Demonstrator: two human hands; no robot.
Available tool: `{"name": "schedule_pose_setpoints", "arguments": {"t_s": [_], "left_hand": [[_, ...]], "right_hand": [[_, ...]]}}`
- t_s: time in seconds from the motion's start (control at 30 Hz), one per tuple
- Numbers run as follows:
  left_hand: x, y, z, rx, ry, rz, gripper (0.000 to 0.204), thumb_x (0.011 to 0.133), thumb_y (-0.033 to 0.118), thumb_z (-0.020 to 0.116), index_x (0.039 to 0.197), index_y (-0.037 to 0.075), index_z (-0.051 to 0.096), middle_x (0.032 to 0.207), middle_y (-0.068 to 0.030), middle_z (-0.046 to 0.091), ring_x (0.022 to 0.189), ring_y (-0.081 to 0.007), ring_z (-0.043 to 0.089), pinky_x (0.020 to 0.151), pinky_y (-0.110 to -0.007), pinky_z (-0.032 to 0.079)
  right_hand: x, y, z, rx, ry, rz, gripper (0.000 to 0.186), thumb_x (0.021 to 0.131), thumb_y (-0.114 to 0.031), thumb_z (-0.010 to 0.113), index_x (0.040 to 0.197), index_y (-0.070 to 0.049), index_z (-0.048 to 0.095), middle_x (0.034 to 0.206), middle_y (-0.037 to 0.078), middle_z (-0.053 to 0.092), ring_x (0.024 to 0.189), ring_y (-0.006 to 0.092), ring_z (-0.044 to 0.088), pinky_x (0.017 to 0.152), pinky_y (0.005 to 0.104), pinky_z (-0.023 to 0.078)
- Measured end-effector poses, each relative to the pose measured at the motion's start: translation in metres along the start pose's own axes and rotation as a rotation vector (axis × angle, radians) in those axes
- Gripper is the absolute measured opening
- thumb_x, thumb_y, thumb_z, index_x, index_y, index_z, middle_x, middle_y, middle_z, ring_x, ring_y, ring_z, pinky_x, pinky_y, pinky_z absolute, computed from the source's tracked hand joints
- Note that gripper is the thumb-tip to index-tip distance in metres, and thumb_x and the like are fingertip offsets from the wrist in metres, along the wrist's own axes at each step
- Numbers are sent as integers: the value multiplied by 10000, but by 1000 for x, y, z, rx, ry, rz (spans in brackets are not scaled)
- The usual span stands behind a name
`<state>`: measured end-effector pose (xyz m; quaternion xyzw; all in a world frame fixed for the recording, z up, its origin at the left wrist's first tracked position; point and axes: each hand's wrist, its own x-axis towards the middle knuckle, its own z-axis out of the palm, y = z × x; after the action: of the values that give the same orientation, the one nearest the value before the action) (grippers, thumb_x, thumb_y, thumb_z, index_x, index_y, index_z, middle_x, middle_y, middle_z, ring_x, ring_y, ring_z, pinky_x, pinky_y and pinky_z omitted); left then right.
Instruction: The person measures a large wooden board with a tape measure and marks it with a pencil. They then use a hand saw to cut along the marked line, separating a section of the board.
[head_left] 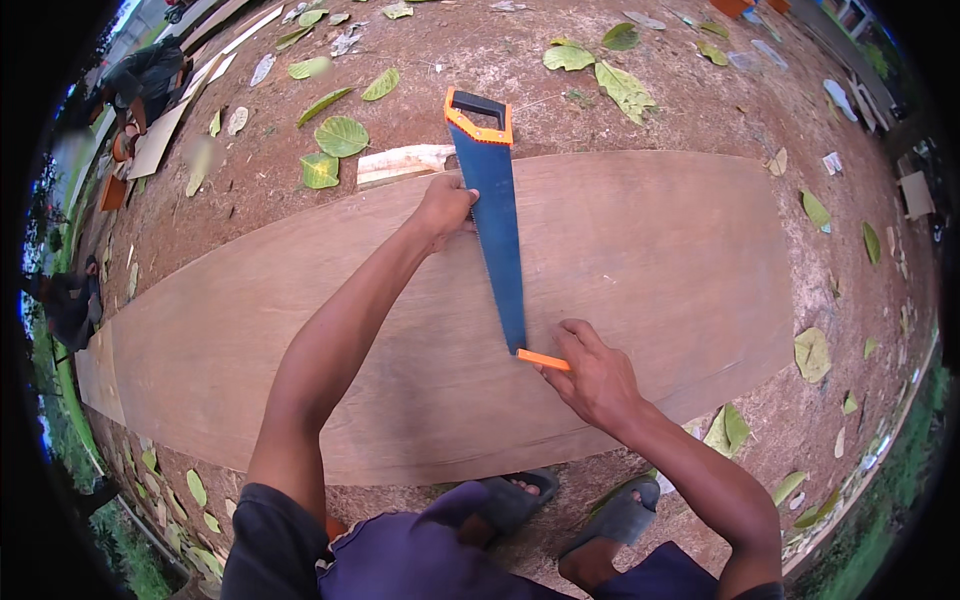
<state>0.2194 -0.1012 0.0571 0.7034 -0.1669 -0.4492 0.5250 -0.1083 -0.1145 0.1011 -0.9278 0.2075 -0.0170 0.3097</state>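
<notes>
A hand saw with a blue blade and an orange-and-black handle lies lengthwise across a brown plywood sheet, handle at the far edge and tip toward me. My left hand grips the blade at its toothed left edge, below the handle. My right hand is closed on a slim orange stick-like object, whose end meets the saw's tip; what exactly it is, I cannot tell. A pale broken wood piece lies just beyond the sheet, left of the handle.
Large leaves litter the dirt ground. At the far left, one person bends near some boards, and another person is by the sheet's end. My sandaled feet stand at the near edge.
</notes>
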Motion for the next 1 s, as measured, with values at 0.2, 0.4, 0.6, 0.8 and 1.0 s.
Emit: {"name": "schedule_pose_setpoints", "arguments": {"t_s": [0.2, 0.4, 0.6, 0.8, 1.0], "left_hand": [[-4, 10, -17, 1023, 49, 4, 375, 953, 293, 749, 1135, -28, 677, 982, -185, 740, 936, -276, 745, 779, -389, 593], [-7, 8, -9, 1105, 338, 376, 718, 875, 522, 790, 1380, 43, 616, 1451, -246, 592, 1361, -418, 556, 1049, -535, 493], [6, -9, 4, 1310, 275, 416, 1100, 774, 774, 746, 1600, 122, 426, 1691, -223, 289, 1566, -407, 277, 1213, -613, 304], [15, -11, -6, 1430, 219, 446, 1278, 663, 859, 751, 1655, 172, 328, 1748, -198, 149, 1618, -405, 116, 1236, -716, 154], [24, 10, -6, 1522, 85, 367, 1376, 585, 879, 777, 1679, 218, 267, 1759, -168, 130, 1610, -441, 108, 1224, -738, 179]], "right_hand": [[-7, -16, 93, 28, 177, 133, 543, 910, -252, 753, 1407, -84, 612, 1470, 133, 547, 1020, 335, 733, 752, 481, 632], [-9, -11, 83, 131, 412, 344, 512, 877, -144, 786, 1355, -31, 640, 1475, 152, 550, 1002, 327, 739, 731, 444, 620], [-5, 28, 70, -3, 389, 343, 522, 860, -93, 782, 1356, -19, 640, 1427, 150, 593, 1082, 340, 728, 822, 424, 624], [-8, 22, 94, -8, 482, 252, 502, 850, -126, 777, 1329, -46, 648, 1419, 110, 608, 989, 296, 754, 741, 410, 638], [-6, 3, 101, 97, 445, 286, 534, 827, -83, 821, 1333, -27, 659, 1394, 131, 605, 1059, 302, 736, 810, 406, 628]]}}
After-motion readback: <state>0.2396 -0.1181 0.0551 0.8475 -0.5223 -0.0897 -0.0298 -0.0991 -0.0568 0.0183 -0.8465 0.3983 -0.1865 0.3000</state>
